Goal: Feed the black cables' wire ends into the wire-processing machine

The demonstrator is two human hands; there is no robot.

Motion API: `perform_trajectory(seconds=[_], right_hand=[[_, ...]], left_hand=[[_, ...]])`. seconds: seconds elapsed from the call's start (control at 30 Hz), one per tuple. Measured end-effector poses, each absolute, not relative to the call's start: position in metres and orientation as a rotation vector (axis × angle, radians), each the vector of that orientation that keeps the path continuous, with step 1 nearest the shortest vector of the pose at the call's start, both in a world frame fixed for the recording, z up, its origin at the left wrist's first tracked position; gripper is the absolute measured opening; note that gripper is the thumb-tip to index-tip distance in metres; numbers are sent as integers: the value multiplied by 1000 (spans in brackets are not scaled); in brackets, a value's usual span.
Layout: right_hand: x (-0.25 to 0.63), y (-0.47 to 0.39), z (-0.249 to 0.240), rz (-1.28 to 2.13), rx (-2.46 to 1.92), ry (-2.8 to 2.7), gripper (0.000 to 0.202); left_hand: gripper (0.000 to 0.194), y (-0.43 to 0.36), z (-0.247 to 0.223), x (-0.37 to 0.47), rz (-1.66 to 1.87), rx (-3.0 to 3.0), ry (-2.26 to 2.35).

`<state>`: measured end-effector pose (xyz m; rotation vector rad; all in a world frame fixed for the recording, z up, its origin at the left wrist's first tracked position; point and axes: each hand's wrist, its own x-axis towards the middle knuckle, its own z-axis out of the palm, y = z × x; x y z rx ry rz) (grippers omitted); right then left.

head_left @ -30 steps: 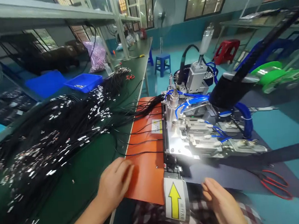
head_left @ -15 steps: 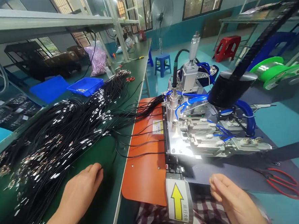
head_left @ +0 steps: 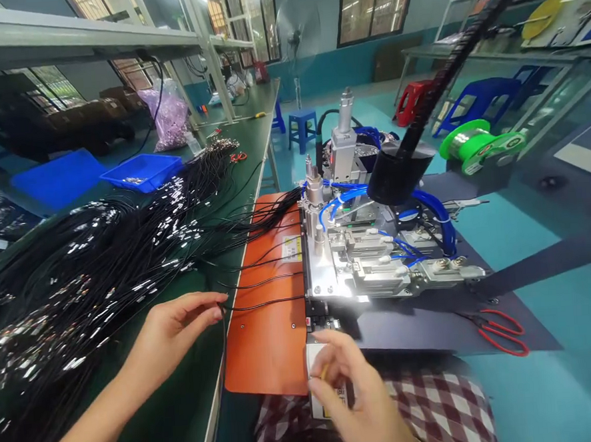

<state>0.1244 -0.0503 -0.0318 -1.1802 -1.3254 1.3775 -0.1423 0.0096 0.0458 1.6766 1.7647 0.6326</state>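
Note:
My left hand (head_left: 177, 331) is over the green bench's right edge, thumb and fingers closing around a black cable (head_left: 225, 345) that hangs down along that edge. To its left lies a big pile of black cables (head_left: 127, 258) with shiny ends. My right hand (head_left: 348, 384) hovers in front of the white arrow label (head_left: 317, 360), its fingers curved and apart, with nothing visible between them. Beyond the hands, several black cables run across the orange plate (head_left: 268, 356) into the metal machine (head_left: 358, 257).
Red-handled scissors (head_left: 502, 332) lie on the grey machine base at right. A black cylinder on a ribbed arm (head_left: 400, 171) hangs over the machine. A blue tray (head_left: 145, 173) and a bag of pink pieces (head_left: 169, 118) stand on the bench. A green spool (head_left: 468, 145) is at right.
My left hand has moved right and forward, to the cable at the bench edge. My right hand has moved left to the arrow label and opened its fingers. The view has shifted right.

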Motion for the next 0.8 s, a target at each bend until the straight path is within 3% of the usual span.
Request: perform_trajectory(seconds=[0.1, 0.17, 0.23, 0.33, 0.43, 0.63, 0.7, 0.8], right_hand=[[107, -55, -34, 1293, -984, -1557, 66], [100, -56, -31, 1241, -918, -1603, 75], [98, -55, -23, 1115, -873, -1746, 68], [106, -49, -13, 923, -856, -1903, 31], [124, -40, -10, 1054, -978, -1634, 7], [144, -33, -18, 1622, -1030, -926, 17], [138, -34, -20, 1683, -1013, -859, 18], [134, -37, -21, 1682, -997, -887, 14]], left_hand=[[36, 10, 34, -131, 614, 2007, 1891], [35, 10, 29, -126, 555, 2135, 1922], [34, 8, 24, -121, 443, 2183, 1942], [31, 1, 16, -119, 317, 2169, 1950], [34, -8, 8, -129, 338, 2091, 1974], [9, -18, 13, -146, -104, 1977, 2272], [12, -23, 20, -123, 130, 2143, 2140], [27, -27, 27, -71, 562, 2394, 1578]])
